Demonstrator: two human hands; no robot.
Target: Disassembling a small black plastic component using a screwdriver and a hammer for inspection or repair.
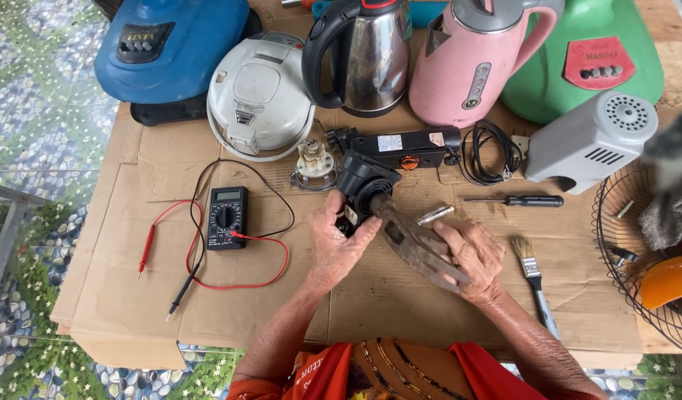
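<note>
A worn hair dryer (pixel 389 222) is held just above the middle of the cardboard-covered table (pixel 400 304); its black round body points away from the person, towards the kettles, and its long handle, brown and rusty-looking, slants down to the right. The left hand (pixel 339 248) wraps the black body from the left side, fingers curled around it and thumb laid over the near edge; the right hand (pixel 470 255) cups the far end of the handle from below and behind, fingers closed over it; both forearms come in from the lower edge, elbows apart.

Just behind the dryer lies a black oblong appliance part (pixel 400 146) with a small white motor piece (pixel 313 161) at its left; a coiled black cord (pixel 489 152) sits to its right. A small metal piece (pixel 435 215) and a black-handled screwdriver (pixel 522 201) lie right of the dryer; a paintbrush (pixel 535 281) lies near the right wrist. To the left a black multimeter (pixel 226 217) rests with its red and black leads spread across the cardboard.
</note>
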